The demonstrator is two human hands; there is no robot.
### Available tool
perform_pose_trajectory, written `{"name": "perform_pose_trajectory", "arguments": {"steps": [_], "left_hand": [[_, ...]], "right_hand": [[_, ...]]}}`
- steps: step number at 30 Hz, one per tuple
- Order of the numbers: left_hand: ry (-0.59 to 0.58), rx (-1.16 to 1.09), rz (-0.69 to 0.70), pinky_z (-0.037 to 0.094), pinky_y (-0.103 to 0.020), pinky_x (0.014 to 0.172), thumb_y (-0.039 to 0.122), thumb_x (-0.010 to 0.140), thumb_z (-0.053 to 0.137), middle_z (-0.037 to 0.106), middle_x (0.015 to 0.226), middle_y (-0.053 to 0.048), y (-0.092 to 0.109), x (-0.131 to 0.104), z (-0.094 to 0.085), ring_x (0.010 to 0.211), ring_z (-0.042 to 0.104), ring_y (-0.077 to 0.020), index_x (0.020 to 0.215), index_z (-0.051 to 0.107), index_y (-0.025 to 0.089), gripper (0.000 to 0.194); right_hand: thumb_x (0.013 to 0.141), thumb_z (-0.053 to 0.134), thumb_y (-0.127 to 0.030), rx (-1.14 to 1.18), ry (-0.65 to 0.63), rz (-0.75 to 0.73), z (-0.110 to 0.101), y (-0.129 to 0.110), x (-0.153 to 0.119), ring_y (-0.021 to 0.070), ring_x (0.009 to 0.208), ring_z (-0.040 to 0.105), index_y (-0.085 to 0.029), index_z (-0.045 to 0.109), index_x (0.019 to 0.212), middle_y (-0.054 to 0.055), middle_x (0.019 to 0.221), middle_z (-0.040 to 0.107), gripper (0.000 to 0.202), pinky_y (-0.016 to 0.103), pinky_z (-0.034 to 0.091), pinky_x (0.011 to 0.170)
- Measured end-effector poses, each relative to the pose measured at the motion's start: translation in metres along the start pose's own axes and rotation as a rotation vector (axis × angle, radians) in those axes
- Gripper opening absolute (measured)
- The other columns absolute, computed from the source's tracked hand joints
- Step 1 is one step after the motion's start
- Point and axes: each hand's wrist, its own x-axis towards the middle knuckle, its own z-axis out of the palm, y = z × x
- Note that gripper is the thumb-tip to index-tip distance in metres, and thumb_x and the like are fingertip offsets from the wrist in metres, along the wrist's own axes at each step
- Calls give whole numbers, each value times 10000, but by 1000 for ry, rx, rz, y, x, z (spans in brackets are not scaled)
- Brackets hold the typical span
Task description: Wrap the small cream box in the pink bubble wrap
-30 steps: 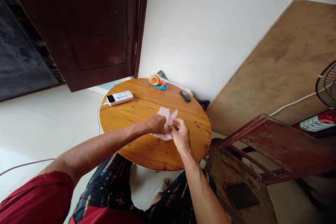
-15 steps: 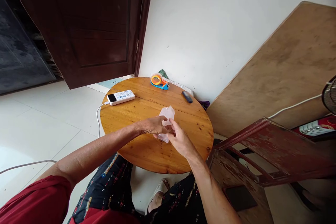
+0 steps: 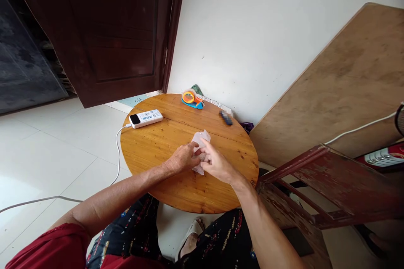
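A crumpled, translucent plastic bag [image 3: 202,135] lies near the middle of the round wooden table [image 3: 151,147]. Both hands meet over it and cover its central part. My left hand [image 3: 184,157] comes from the left, its fingers bent and closed on the bag's left side. From the right, my right hand [image 3: 216,163] reaches the same spot. Its index finger is stretched over the plastic, while the thumb and the other fingers curl in on the bag. Whether anything lies inside the plastic is hidden by the fingers.
A white power bank [image 3: 146,118] with a plugged-in cable [image 3: 117,151] sits at the table's left. An orange-and-blue tape dispenser [image 3: 192,99] and a dark, blurred object [image 3: 226,118] are at the back. A worn red wooden chair [image 3: 334,189] stands right.
My right index finger has straightened out over the bag. My left hand has turned slightly, its wrist a little lower in view. The bag stays in nearly the same place.
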Motion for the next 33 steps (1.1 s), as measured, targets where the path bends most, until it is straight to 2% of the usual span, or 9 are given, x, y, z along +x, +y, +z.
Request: {"name": "perform_pose_trajectory", "arguments": {"steps": [4,6,8,11,15,17,21,27,33], "left_hand": [[8,15,-12,453,-241,692,234,753,607,638,764,7,1,0,3,696,593,-158,1304,527,156,563],[7,13,-14,456,-241,701,225,752,602,623,755,12,2,-2,3,695,587,-157,1317,524,162,574],[3,9,-20,458,-239,701,226,753,600,608,748,18,3,-3,3,690,580,-154,1339,511,175,594],[1,9,-6,460,-241,699,232,754,596,595,762,17,2,-4,4,692,570,-152,1375,491,198,631],[-11,34,33,470,-245,715,229,764,579,612,879,-7,0,-4,5,723,574,-148,1401,487,252,644],[-23,57,54,474,-248,735,231,772,569,613,926,-23,0,-3,5,757,583,-153,1324,570,258,552],[-47,79,55,473,-258,749,249,789,550,605,910,-40,1,-2,5,798,592,-171,1010,721,221,281],[-25,48,32,469,-260,770,242,774,582,609,883,-20,4,-5,3,827,597,-176,998,705,234,256],[232,0,-103,497,-303,806,315,770,656,607,993,-34,-3,-16,21,898,607,-193,1077,581,203,335]], "right_hand": [[703,657,-318,272,378,227,-13,26,-7,102,515,545,-152,527,1282,44,877,681,617,214,385,405],[665,712,-353,357,421,378,-14,35,-6,148,555,605,-131,597,1112,77,841,678,512,212,362,355],[636,747,-366,429,362,440,-11,40,-1,182,606,649,-141,623,979,110,866,688,429,217,387,345],[624,757,-390,467,303,412,-5,43,14,159,565,623,-153,639,869,84,777,686,361,202,367,329],[604,751,-367,449,308,382,-1,44,36,96,407,455,-163,623,754,-32,507,554,284,185,255,317],[578,754,-337,442,305,358,1,44,45,93,418,457,-168,615,737,-38,518,574,271,194,289,357],[532,752,-293,438,296,268,5,43,53,140,615,582,-165,637,785,-5,710,686,306,242,448,555],[688,673,-338,245,341,27,10,37,32,161,675,570,-203,643,819,-14,738,652,190,274,468,647],[728,652,-291,77,285,-33,10,20,3,179,701,597,-206,651,804,0,750,671,114,293,484,681]]}}
